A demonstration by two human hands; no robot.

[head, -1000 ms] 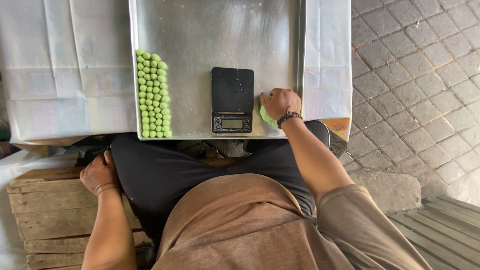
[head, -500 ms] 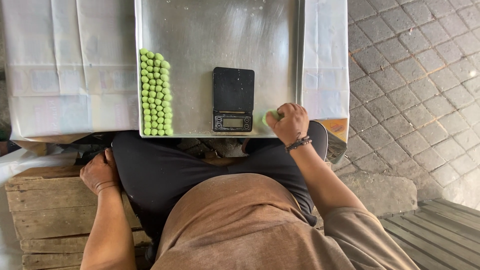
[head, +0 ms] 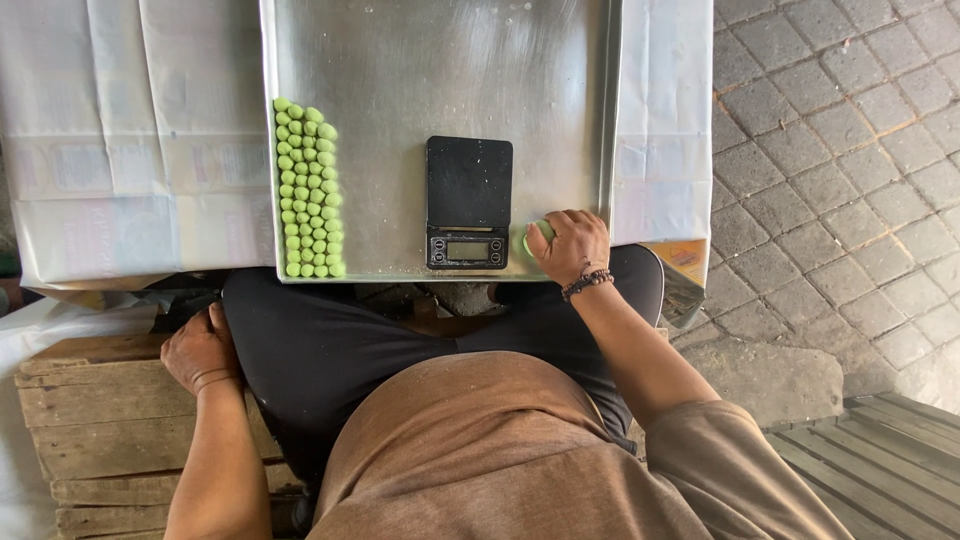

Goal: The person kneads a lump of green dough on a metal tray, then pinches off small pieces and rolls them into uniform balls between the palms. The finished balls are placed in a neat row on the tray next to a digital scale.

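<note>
Item: green dough lump [head: 541, 233], right of scale [head: 468, 203]; my right hand [head: 572, 243] cupped it closed, best pressed gently; left hand [head: 201, 347] slack, empty.

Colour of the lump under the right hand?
Light green lump, under the right hand; head view.

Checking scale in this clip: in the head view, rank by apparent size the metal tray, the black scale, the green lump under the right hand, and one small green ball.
1. metal tray
2. black scale
3. green lump, partly hidden by the right hand, so unsure
4. one small green ball
</note>
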